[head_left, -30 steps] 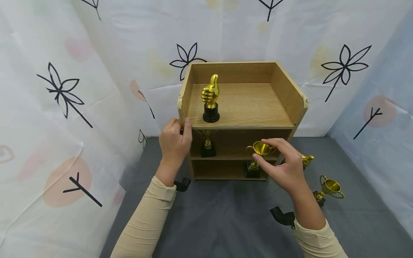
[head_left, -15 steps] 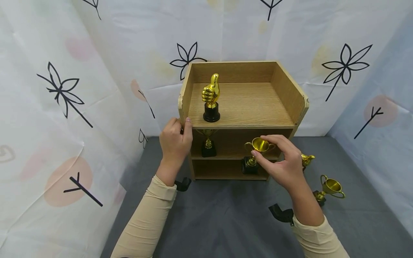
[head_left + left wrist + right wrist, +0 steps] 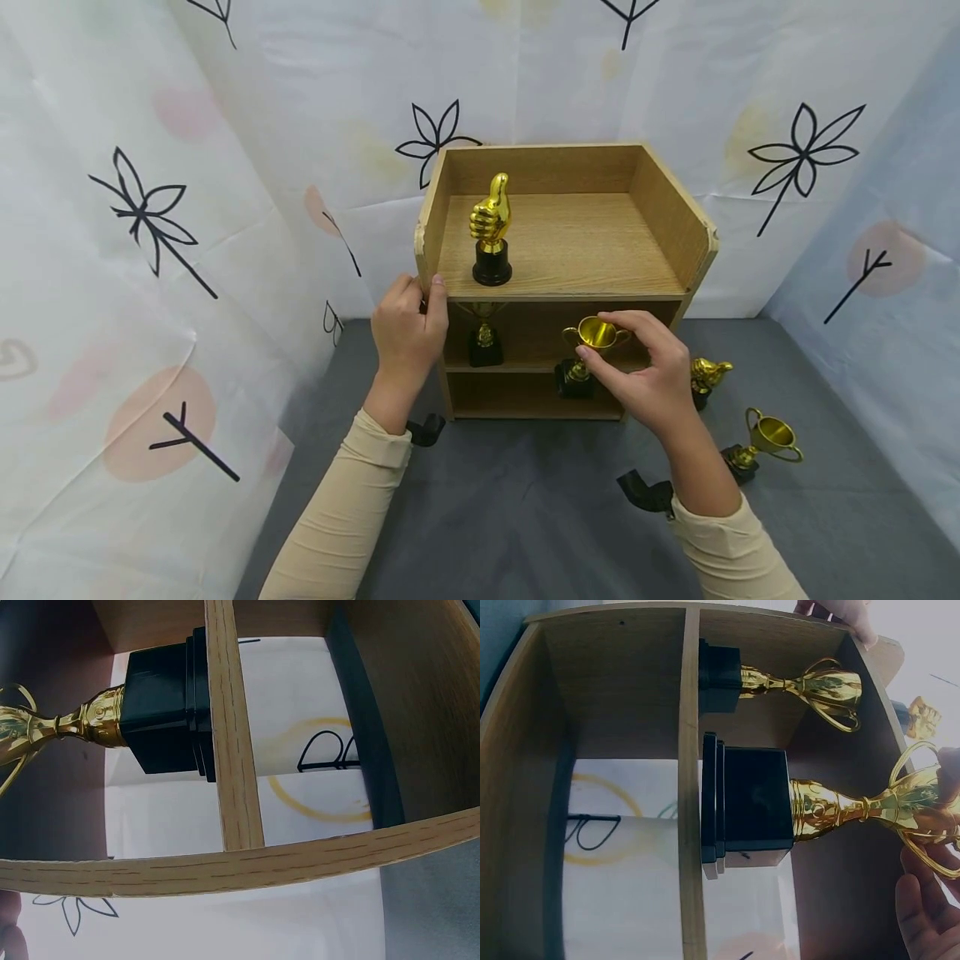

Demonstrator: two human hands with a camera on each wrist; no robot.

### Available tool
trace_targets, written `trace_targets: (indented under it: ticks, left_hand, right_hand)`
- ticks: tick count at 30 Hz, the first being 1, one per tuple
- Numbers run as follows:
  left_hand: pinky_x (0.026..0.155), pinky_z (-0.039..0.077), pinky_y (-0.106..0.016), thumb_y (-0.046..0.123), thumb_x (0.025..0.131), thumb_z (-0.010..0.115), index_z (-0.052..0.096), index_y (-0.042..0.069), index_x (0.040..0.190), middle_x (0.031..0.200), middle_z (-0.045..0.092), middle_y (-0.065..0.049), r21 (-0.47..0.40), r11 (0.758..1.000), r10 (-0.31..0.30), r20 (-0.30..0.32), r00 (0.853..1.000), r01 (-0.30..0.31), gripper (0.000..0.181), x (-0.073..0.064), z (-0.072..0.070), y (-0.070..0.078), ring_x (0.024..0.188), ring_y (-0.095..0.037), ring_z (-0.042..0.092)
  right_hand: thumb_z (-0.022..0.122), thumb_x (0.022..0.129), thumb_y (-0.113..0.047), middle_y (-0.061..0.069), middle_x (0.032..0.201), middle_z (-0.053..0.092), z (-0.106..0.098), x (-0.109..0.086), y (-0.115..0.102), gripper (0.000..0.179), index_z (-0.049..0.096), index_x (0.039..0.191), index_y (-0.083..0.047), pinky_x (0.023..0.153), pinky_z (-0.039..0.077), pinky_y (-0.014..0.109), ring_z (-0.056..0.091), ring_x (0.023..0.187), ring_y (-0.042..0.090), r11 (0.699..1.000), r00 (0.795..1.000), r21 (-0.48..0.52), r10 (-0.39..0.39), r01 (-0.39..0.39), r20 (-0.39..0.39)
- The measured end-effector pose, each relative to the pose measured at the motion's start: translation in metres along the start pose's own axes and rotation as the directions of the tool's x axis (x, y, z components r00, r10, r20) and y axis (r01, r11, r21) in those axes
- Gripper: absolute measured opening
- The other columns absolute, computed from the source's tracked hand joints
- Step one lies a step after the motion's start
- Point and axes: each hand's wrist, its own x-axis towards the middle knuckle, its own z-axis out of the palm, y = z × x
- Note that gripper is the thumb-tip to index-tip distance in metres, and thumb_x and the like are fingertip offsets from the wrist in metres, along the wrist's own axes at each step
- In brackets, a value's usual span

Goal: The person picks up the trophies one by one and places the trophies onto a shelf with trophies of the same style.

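My right hand [image 3: 645,367] pinches the rim of a gold trophy cup [image 3: 597,333] between thumb and fingers. The cup is upright, its black base in front of the middle compartment in the head view. In the right wrist view, the base [image 3: 757,799] overlaps the shelf board's front edge. My left hand [image 3: 408,325] grips the left side panel of the wooden shelf [image 3: 577,242], thumb on the front edge. A second trophy cup [image 3: 485,343] stands inside the middle compartment at the left; in the left wrist view its black base [image 3: 165,705] sits at the divider board.
On the top shelf stands a gold thumbs-up trophy [image 3: 491,229] at the left. Right of the shelf, another gold trophy with a black base [image 3: 707,379] and a tilted trophy cup [image 3: 768,437] rest on the grey cloth [image 3: 525,508]. A patterned white curtain [image 3: 570,75] hangs behind.
My right hand has moved left and slightly up with the trophy cup, its base rising from the bottom compartment's level towards the middle board. The left hand keeps its grip on the shelf.
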Motion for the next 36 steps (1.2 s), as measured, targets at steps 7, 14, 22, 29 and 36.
trace_targets:
  ticks: [7,14,22,29,36]
  left_hand:
    - [0.047,0.037,-0.040,0.030,0.109,0.052,0.063,0.005,0.067,0.070,0.057,-0.014,-0.002,1.000,0.000,-0.004,1.000,0.000,0.050,-0.001,0.000,0.000,0.052,-0.027,0.045]
    - [0.048,0.038,-0.040,0.030,0.109,0.052,0.065,0.004,0.069,0.071,0.059,-0.014,-0.003,1.000,-0.004,-0.006,1.000,0.004,0.049,-0.001,0.000,0.000,0.052,-0.027,0.047]
    - [0.048,0.039,-0.041,0.031,0.109,0.052,0.064,0.005,0.069,0.071,0.058,-0.014,0.003,1.000,0.001,-0.011,1.000,-0.001,0.050,-0.001,0.002,-0.001,0.053,-0.027,0.047]
    - [0.048,0.034,-0.039,0.027,0.108,0.054,0.058,0.006,0.065,0.068,0.054,-0.013,-0.010,1.000,0.002,-0.024,1.000,-0.003,0.049,-0.003,0.002,-0.003,0.051,-0.025,0.042]
    - [0.047,0.037,-0.040,0.029,0.109,0.052,0.063,0.004,0.068,0.070,0.057,-0.014,-0.008,1.000,0.001,-0.015,1.000,-0.001,0.049,-0.003,0.002,-0.002,0.052,-0.026,0.045]
  right_hand:
    - [0.093,0.072,0.003,0.015,0.112,0.077,0.005,-0.001,0.003,0.050,0.077,0.120,-0.002,0.091,0.049,0.013,0.067,0.106,0.003,0.998,0.998,-0.022,0.060,-0.060,0.007]
    - [0.092,0.071,0.006,0.016,0.113,0.077,0.011,0.001,0.003,0.053,0.077,0.121,-0.003,0.087,0.049,0.015,0.067,0.103,0.005,0.998,0.998,0.020,0.058,-0.057,-0.021]
    - [0.092,0.074,0.007,0.014,0.110,0.076,0.016,-0.004,0.005,0.056,0.075,0.127,-0.005,0.069,0.051,0.016,0.061,0.073,0.019,0.985,0.985,0.038,0.170,-0.169,-0.033]
    - [0.091,0.075,0.009,0.016,0.109,0.076,0.019,-0.005,0.006,0.057,0.074,0.127,-0.005,0.071,0.054,0.013,0.066,0.075,0.004,0.969,0.972,0.088,0.234,-0.230,-0.039]
    - [0.090,0.076,0.009,0.010,0.107,0.075,0.021,-0.004,0.007,0.054,0.073,0.126,-0.003,0.072,0.057,0.017,0.070,0.078,0.002,0.957,0.962,0.131,0.268,-0.260,-0.049]
